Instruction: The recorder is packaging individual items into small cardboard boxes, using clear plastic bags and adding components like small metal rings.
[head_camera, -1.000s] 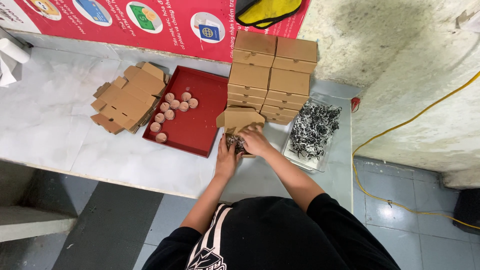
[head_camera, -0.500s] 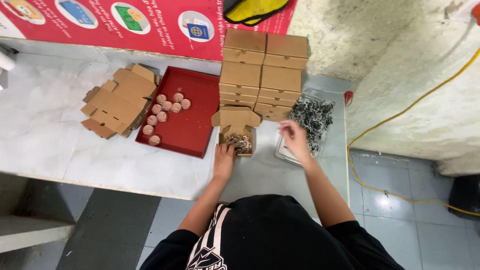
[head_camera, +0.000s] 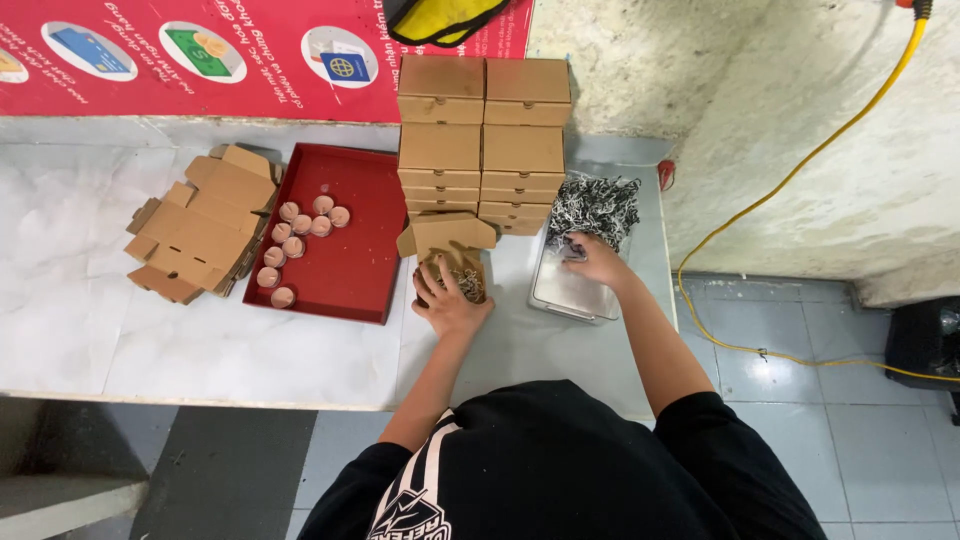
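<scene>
An open brown cardboard box (head_camera: 447, 238) sits on the white marble table, its flaps up and shredded paper filling inside. My left hand (head_camera: 447, 300) rests against the box's near side, holding it steady. My right hand (head_camera: 592, 258) reaches into a clear plastic tray (head_camera: 570, 292) to the right, fingers closed on a tuft of the black-and-white shredded paper (head_camera: 594, 203) heaped at the tray's far end.
Two stacks of closed cardboard boxes (head_camera: 484, 135) stand behind the open box. A red tray (head_camera: 345, 260) holds several small round tan pieces (head_camera: 295, 238). Flat unfolded boxes (head_camera: 203, 224) lie at left. A yellow cable (head_camera: 800, 170) runs down the wall at right.
My right hand left the open box and moved right into the plastic tray, onto the shredded paper. My left hand stayed at the box.
</scene>
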